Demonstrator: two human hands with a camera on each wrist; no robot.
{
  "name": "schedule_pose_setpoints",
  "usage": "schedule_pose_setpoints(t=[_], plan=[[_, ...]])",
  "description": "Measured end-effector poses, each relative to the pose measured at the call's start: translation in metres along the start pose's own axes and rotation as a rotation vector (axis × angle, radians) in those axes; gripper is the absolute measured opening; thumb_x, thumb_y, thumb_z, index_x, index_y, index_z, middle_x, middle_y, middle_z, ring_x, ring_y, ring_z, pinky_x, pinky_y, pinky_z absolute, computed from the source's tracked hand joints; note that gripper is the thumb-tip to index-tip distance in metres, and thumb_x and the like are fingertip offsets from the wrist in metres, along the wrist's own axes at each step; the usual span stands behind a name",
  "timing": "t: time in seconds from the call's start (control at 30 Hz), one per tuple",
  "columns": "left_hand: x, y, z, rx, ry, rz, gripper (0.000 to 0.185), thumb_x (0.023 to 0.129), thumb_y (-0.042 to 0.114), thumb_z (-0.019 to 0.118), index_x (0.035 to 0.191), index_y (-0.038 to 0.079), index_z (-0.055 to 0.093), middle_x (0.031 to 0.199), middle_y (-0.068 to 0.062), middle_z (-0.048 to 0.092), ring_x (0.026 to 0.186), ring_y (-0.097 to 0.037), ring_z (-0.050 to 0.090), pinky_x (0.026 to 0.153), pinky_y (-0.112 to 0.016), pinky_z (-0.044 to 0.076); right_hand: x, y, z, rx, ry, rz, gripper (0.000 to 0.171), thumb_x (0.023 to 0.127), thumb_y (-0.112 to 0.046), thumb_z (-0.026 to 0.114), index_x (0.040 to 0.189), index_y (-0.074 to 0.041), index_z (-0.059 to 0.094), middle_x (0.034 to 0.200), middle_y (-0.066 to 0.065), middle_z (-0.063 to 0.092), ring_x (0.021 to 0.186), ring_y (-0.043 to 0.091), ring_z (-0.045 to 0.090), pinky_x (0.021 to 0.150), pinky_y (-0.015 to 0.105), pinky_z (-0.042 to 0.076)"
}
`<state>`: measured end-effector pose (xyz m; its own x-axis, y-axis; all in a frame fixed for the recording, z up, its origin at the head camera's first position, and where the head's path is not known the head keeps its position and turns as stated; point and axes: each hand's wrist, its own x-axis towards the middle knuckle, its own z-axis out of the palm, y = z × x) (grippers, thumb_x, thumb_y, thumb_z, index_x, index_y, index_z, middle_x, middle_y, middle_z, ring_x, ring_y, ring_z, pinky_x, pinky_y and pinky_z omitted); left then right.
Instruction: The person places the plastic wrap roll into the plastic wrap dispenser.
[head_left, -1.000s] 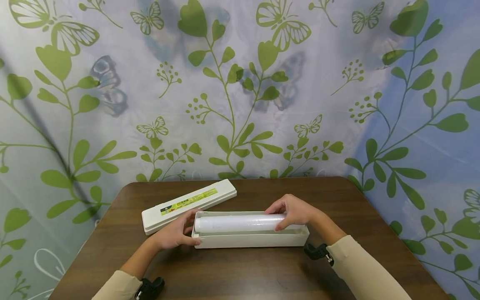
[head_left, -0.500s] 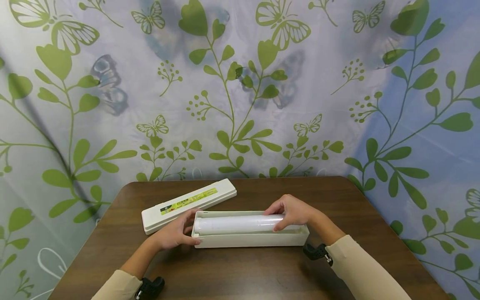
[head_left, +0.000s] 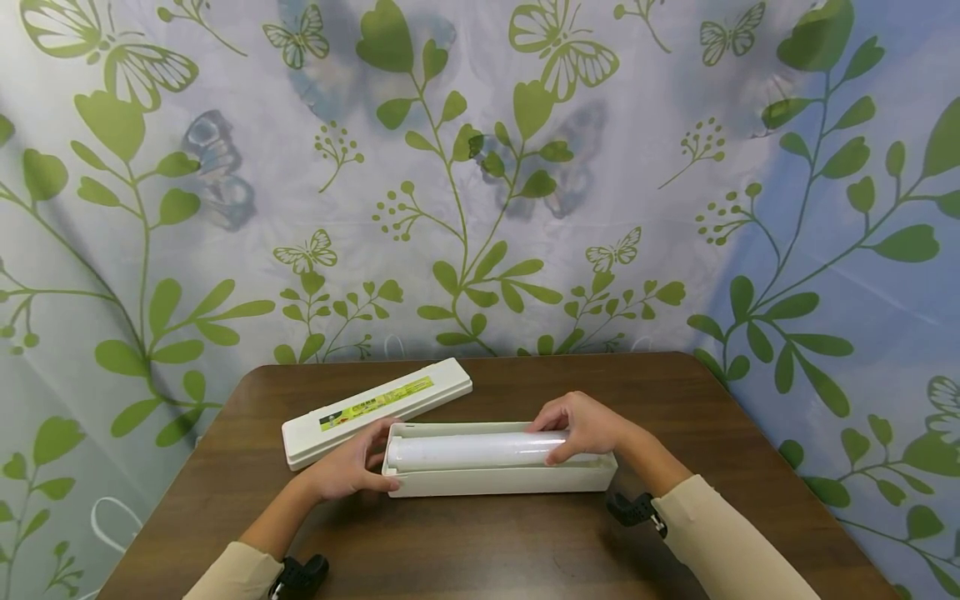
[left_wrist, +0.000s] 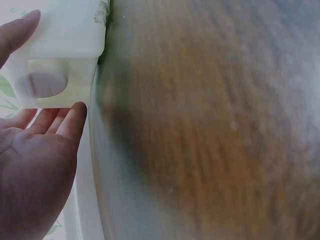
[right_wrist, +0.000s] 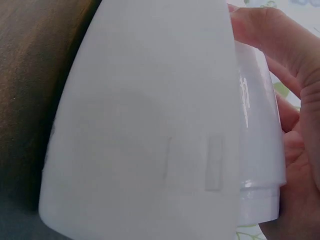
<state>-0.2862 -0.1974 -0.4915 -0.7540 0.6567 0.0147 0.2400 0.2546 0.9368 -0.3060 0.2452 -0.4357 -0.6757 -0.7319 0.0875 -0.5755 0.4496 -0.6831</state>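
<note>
Bright even daylight; wrist views blurred, soft shadows.

roll (head_left: 472,450): my glossy white
box (head_left: 502,480): cream
lid (head_left: 377,408): white, green-yellow label
table (head_left: 510,542): dark brown woodgrain
</note>
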Motion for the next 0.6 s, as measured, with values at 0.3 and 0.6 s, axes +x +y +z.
schedule_pose_setpoints(t=[0.3, 0.6], plan=[[-0.0009, -0.0003, 0.0001, 0.006, 0.004, 0.000, 0.088, 0.085, 0.013, 0.084, 0.152, 0.005, 0.027, 0.150, -0.021, 0.041, 0.137, -0.041, 0.046, 0.100, -0.026, 0.053, -0.0045, 0.0022, 0.0055, -0.058, 0.056, -0.016, 0.040, 0.075, -0.030, 0.093, 0.112, -0.018, 0.080, 0.107, -0.004, 0.076, 0.095, 0.008, 0.071, 0.085, 0.027, 0.060], [-0.0013, 0.0006, -0.0001, 0.008, 0.003, 0.001, 0.090, 0.085, 0.013, 0.084, 0.153, 0.004, 0.026, 0.150, -0.021, 0.040, 0.137, -0.041, 0.046, 0.100, -0.024, 0.052, -0.0081, 0.0019, 0.0076, -0.089, 0.113, 0.018, 0.037, 0.075, -0.034, 0.092, 0.107, -0.018, 0.081, 0.104, -0.004, 0.079, 0.091, 0.004, 0.072, 0.082, 0.024, 0.060]])
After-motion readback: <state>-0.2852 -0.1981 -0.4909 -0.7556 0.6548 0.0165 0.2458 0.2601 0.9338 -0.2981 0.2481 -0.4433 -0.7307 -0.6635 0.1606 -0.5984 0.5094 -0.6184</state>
